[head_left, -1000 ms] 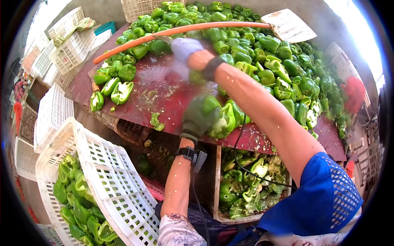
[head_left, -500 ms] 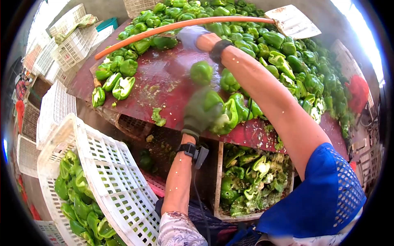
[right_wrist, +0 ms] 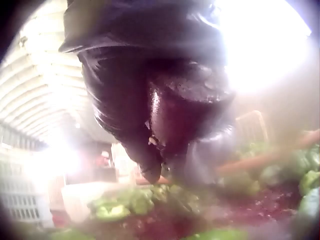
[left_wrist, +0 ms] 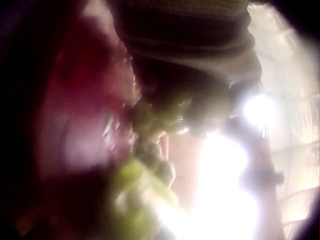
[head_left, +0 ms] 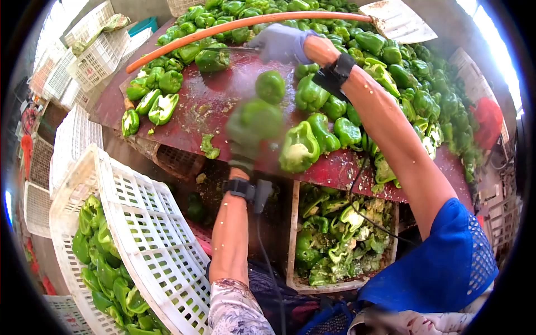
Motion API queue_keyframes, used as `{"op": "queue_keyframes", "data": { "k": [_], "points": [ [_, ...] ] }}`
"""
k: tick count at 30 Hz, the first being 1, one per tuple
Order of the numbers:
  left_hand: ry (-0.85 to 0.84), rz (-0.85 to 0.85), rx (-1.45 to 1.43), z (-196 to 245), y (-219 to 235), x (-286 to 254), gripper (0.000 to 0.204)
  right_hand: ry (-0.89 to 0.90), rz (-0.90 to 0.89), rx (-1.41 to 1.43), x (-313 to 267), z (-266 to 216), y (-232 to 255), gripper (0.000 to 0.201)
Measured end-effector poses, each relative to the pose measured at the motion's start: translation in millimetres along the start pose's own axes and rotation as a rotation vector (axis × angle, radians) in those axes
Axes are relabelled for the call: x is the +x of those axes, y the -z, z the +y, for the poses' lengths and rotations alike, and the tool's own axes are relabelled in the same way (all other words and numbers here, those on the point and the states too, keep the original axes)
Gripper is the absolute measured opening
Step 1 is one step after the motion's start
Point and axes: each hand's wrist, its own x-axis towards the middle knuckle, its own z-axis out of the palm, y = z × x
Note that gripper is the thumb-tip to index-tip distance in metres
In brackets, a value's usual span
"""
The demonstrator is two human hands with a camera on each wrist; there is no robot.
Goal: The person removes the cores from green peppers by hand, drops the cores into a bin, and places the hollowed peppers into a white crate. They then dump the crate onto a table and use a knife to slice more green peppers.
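Note:
In the head view my left hand (head_left: 244,139), in a dark green glove, grips a blurred green bell pepper (head_left: 261,118) over the front part of the dark red table (head_left: 206,111). A whole pepper (head_left: 270,87) sits just beyond it. To its right, a cut pepper (head_left: 300,148) with its pale inside showing lies at the table edge. My right hand (head_left: 282,43), in a lavender glove, holds a knife (head_left: 240,49) whose thin blade points left, close to a pepper (head_left: 212,59). The right wrist view shows the gloved fingers (right_wrist: 150,165) curled, the blade hidden there.
A large heap of peppers (head_left: 368,42) covers the table's back and right. A long orange handle (head_left: 223,42) crosses over it to a white shovel blade (head_left: 399,21). At front left leans a white crate (head_left: 151,223) of peppers; a bin (head_left: 292,240) of scraps stands below the edge.
My left hand has moved left with its pepper, away from the cut pepper at the edge. The right hand with the knife has shifted slightly right.

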Motion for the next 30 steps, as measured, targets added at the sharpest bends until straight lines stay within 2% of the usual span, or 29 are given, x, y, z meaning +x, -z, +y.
{"op": "queue_keyframes", "data": {
  "k": [1, 2, 3, 4, 5, 6, 8, 9, 11, 13, 15, 16, 17, 18, 19, 20, 21, 23, 25, 27, 28, 29, 30],
  "points": [
    [-0.01, 0.15, 0.008, -17.1, 16.3, 10.7, 0.036, 0.026, 0.024, 0.027, 3.8, 3.0, -2.3, 0.053],
    [-0.016, 0.254, -0.026, -26.6, 35.2, 20.1, 0.035, -0.144, -0.046, 0.165, -14.2, -19.9, 17.5, 0.052],
    [-0.025, 0.359, -0.059, -36.1, 54.1, 29.5, 0.034, -0.182, -0.004, 0.235, -21.4, -28.3, 25.5, 0.038],
    [-0.038, 0.463, -0.091, -45.0, 72.7, 39.0, 0.033, -0.154, 0.044, 0.147, -17.4, -26.1, 25.0, 0.033],
    [-0.014, 0.492, -0.133, -38.4, 76.7, 37.1, 0.036, -0.132, 0.096, 0.057, -9.3, -21.2, 26.8, 0.029],
    [0.012, 0.519, -0.176, -25.1, 79.8, 30.2, 0.039, -0.025, 0.216, -0.088, 17.6, 1.3, 12.8, 0.023],
    [0.014, 0.55, -0.289, -26.0, 84.7, 23.8, 0.051, -0.233, 0.064, -0.129, 68.3, 4.9, 12.2, 0.023],
    [0.041, 0.574, -0.257, -23.3, 80.8, 23.4, 0.05, -0.336, -0.017, -0.149, 89.1, 4.1, 9.0, 0.022],
    [0.061, 0.591, -0.208, -14.9, 74.7, 22.3, 0.049, -0.272, -0.02, -0.196, 96.6, 13.6, -13.9, 0.023],
    [0.036, 0.571, -0.179, -14.1, 75.1, 25.3, 0.048, 0.049, 0.155, -0.255, 78.6, 37.7, -42.5, 0.03],
    [0.04, 0.572, -0.328, -14.6, 80.0, 32.0, 0.047, -0.154, -0.075, -0.002, 34.3, 8.8, -17.6, 0.021],
    [0.014, 0.518, -0.385, -28.0, 91.2, 41.5, 0.046, -0.04, -0.139, 0.02, 18.4, 14.7, -13.7, 0.02],
    [0.005, 0.564, -0.411, -33.8, 98.0, 49.6, 0.045, 0.087, -0.21, -0.09, 8.1, 21.2, -13.7, 0.026],
    [-0.041, 0.558, -0.316, -38.9, 110.3, 56.9, 0.043, 0.208, -0.183, 0.055, -12.8, 28.0, -14.5, 0.041],
    [-0.084, 0.555, -0.22, -43.9, 120.0, 59.8, 0.042, 0.134, -0.174, 0.06, -36.1, 17.7, -6.2, 0.049],
    [-0.025, 0.59, -0.343, -25.1, 117.4, 60.8, 0.04, 0.153, -0.059, 0.1, -45.8, 23.3, -10.4, 0.049],
    [-0.017, 0.634, -0.232, -23.9, 127.2, 66.1, 0.04, 0.173, 0.054, 0.14, -49.8, 27.6, -14.6, 0.05],
    [0.037, 0.517, -0.205, -25.5, 149.0, 79.9, 0.042, 0.124, 0.185, 0.176, -35.0, 39.5, -26.2, 0.052],
    [0.179, 0.465, -0.228, -27.2, 159.4, 92.5, 0.041, 0.001, 0.113, 0.095, -4.3, 31.1, -33.1, 0.051],
    [0.36, 0.384, -0.309, -9.9, 153.4, 98.9, 0.039, -0.08, 0.016, 0.245, -1.2, 3.7, -32.3, 0.053],
    [0.429, 0.347, -0.362, -15.0, 148.1, 105.5, 0.037, -0.032, -0.024, 0.321, 5.8, 6.5, -40.6, 0.052],
    [0.447, 0.04, -0.353, -14.4, 140.9, 111.6, 0.036, -0.022, -0.118, 0.359, 4.4, 5.0, -42.4, 0.054],
    [0.416, -0.004, -0.343, -18.2, 130.0, 112.9, 0.036, -0.033, -0.12, 0.291, 1.6, 5.7, -39.5, 0.053]
  ]
}}
